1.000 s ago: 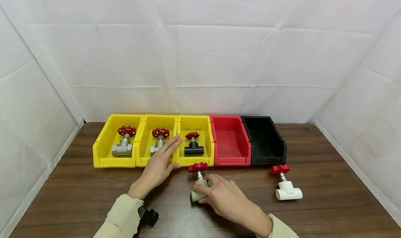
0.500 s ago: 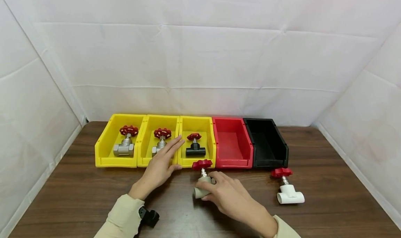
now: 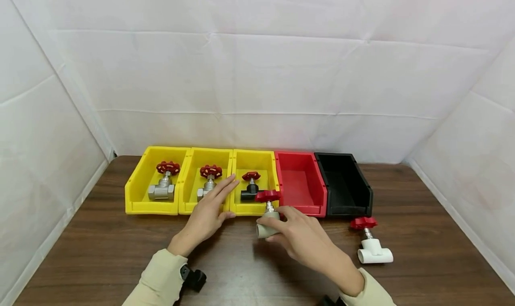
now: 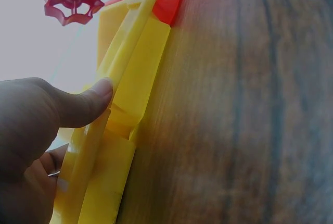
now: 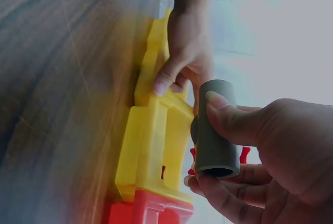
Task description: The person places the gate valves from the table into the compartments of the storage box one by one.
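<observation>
A: Closest to you: your beige sleeves (image 3: 157, 281), w/ a small black device (image 3: 195, 280) at your L cuff, both above the dark brown wood-grain table (image 3: 233, 270).

B: Bit farther, on your R: a white plastic tee valve (image 3: 373, 248) w/ red wheel sits on the table near the bins. Can't tell if it's upright or lying.

A: What's your R hand (image 3: 307, 239) got?

B: Your thumb & fingers pinch the grey plastic tee valve (image 3: 271, 215) by its body, red handwheel (image 3: 268, 196) pointing away from you. It looks lifted off the table, just in front of the 3rd bin; in the head view its wheel overlaps that bin's front R corner.

A: And your L hand (image 3: 205, 218)?

B: Fingers straight out over the wall btwn the 2nd yellow plastic bin (image 3: 193, 207) & the 3rd yellow plastic bin (image 3: 247, 210), thumb touching the rim.

A: Rest of the row, L to R?

B: 1st yellow plastic bin (image 3: 151, 208) w/ a silver metal valve (image 3: 162, 191); 2nd w/ another silver valve (image 3: 207, 188), partly behind your fingers; 3rd w/ a black plastic tee valve (image 3: 250, 190); then a red plastic bin (image 3: 297, 187) & a black plastic bin (image 3: 349, 208). Behind all that, creased white sheeting (image 3: 281, 82).
</observation>
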`<action>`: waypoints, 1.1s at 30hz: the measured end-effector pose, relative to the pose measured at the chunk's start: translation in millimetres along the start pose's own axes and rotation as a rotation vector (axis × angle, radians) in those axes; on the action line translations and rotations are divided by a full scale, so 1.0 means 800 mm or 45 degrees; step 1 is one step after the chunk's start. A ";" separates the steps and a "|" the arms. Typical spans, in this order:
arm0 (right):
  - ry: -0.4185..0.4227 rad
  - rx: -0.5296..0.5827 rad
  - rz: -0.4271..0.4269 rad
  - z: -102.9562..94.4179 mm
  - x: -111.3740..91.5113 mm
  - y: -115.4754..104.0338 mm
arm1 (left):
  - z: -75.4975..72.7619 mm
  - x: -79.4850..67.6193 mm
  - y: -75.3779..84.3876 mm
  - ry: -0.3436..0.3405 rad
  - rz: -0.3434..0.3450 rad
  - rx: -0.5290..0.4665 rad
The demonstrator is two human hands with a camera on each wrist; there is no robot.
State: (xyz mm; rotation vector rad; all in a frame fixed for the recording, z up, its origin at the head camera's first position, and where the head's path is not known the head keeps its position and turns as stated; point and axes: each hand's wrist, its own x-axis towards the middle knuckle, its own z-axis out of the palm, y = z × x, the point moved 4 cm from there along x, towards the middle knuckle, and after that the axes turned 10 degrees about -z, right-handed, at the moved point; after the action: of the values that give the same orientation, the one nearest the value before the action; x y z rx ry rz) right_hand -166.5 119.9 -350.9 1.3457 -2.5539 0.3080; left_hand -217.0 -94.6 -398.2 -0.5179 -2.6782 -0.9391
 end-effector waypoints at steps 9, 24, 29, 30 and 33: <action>0.069 -0.050 -0.011 -0.013 0.007 0.010 | -0.003 0.001 0.000 0.011 0.008 0.007; 0.111 -0.066 -0.012 -0.025 0.014 0.019 | 0.001 -0.001 -0.001 0.005 0.003 0.003; 0.160 -0.112 -0.027 -0.029 0.015 0.025 | 0.002 0.000 0.000 0.010 0.013 0.000; 0.166 -0.115 -0.027 -0.030 0.016 0.026 | 0.002 0.000 0.000 0.015 0.016 -0.001; 0.174 -0.125 -0.021 -0.032 0.018 0.030 | 0.002 0.001 0.001 0.023 0.019 -0.009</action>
State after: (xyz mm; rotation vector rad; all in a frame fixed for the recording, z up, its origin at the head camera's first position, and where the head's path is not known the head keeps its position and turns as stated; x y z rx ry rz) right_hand -191.5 129.8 -324.0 1.2647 -2.4119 0.2583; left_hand -218.0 -92.7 -398.9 -0.5283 -2.6522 -0.9453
